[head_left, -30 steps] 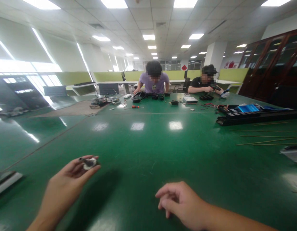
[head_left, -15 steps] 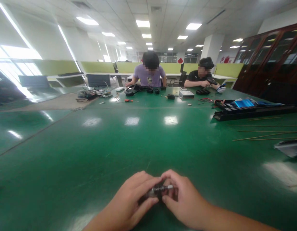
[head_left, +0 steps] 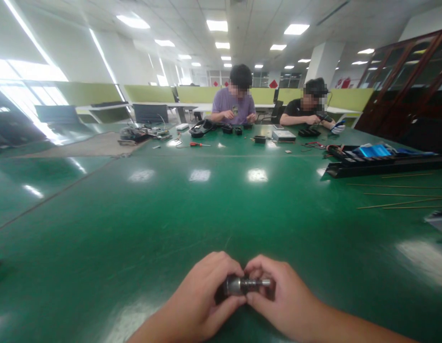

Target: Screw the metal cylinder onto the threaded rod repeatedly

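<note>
Low in the head view, a grey metal cylindrical part (head_left: 235, 286) with a narrower, ringed dark shaft lies sideways between my hands. The shaft ends in a bright tip that points right. My left hand (head_left: 205, 291) is closed round the thick body from the left, thumb below and fingers above, hiding its left end. Curled about the shaft side is my right hand (head_left: 290, 297); its thumb and index fingertips meet the part near where the body narrows. The part is just above or on the green table (head_left: 163, 214); I cannot tell which.
Across the table sit a person in a purple shirt (head_left: 233, 102) and a person in black (head_left: 308, 102). An orange screwdriver (head_left: 197, 144), a small black box (head_left: 259, 139) and a clump of electronics (head_left: 137, 133) lie far off. Right are a long black tray (head_left: 381, 170) and several thin rods (head_left: 403, 195).
The view has shifted, so the scene sits slightly further right. My fingers have parted a little, and more of the metal part's body and shaft shows. The purple-shirted person's hands have moved.
</note>
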`<move>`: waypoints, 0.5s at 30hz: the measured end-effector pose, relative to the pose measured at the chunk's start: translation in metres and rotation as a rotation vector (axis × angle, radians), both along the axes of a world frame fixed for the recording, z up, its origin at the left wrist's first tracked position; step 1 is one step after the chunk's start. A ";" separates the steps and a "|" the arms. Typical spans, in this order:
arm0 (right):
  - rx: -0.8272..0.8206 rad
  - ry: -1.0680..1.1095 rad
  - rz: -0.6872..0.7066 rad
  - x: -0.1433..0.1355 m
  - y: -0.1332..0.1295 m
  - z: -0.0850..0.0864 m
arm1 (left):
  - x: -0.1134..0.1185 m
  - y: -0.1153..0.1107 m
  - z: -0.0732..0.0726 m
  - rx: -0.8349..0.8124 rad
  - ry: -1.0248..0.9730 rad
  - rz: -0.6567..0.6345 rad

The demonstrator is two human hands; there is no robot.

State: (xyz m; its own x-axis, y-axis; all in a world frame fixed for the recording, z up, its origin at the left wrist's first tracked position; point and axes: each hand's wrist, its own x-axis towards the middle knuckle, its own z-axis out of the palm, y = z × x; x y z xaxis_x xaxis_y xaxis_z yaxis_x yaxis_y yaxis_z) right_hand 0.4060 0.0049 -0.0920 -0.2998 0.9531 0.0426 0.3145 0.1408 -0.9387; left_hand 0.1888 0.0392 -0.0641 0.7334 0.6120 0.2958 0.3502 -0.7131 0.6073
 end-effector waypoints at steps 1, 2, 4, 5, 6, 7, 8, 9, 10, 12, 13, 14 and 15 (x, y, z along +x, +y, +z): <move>-0.005 -0.003 0.000 0.000 0.000 0.000 | 0.000 0.001 0.000 -0.002 -0.008 -0.006; -0.011 -0.003 0.003 0.000 0.001 0.000 | 0.000 0.001 0.000 0.000 -0.016 -0.013; -0.017 0.011 0.010 -0.001 0.001 0.000 | 0.000 0.002 0.000 0.006 -0.022 -0.028; -0.013 0.022 0.011 -0.001 0.002 0.000 | 0.000 0.002 0.000 0.008 -0.019 -0.036; -0.005 0.033 0.011 -0.001 0.002 0.000 | 0.000 0.001 0.000 0.008 -0.012 -0.042; 0.005 0.041 0.010 -0.001 0.002 0.000 | 0.000 0.001 0.000 0.006 -0.004 -0.045; 0.013 0.045 0.012 -0.001 0.002 0.001 | 0.000 0.000 0.000 0.003 0.003 -0.046; 0.017 0.045 0.015 -0.001 0.002 0.001 | 0.000 0.000 0.000 -0.001 0.009 -0.047; 0.019 0.040 0.018 -0.001 0.001 0.001 | 0.000 0.000 0.000 -0.002 0.014 -0.045; 0.019 0.010 0.013 -0.001 0.000 0.002 | 0.001 -0.001 0.000 0.000 0.024 -0.038; 0.020 -0.008 0.005 -0.001 0.000 0.002 | 0.001 -0.001 0.000 0.004 0.029 -0.033; 0.022 -0.024 -0.002 -0.001 0.000 0.002 | 0.001 -0.001 0.000 0.009 0.033 -0.028; 0.025 -0.037 -0.006 0.000 0.000 0.002 | 0.001 0.000 0.000 0.014 0.038 -0.022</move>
State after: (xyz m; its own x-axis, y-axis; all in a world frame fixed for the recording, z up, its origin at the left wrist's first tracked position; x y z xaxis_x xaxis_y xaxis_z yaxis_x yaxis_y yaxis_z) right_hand 0.4055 0.0050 -0.0900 -0.2960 0.9536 0.0549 0.3502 0.1618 -0.9226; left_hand 0.1897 0.0388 -0.0645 0.7571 0.5920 0.2761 0.3571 -0.7290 0.5840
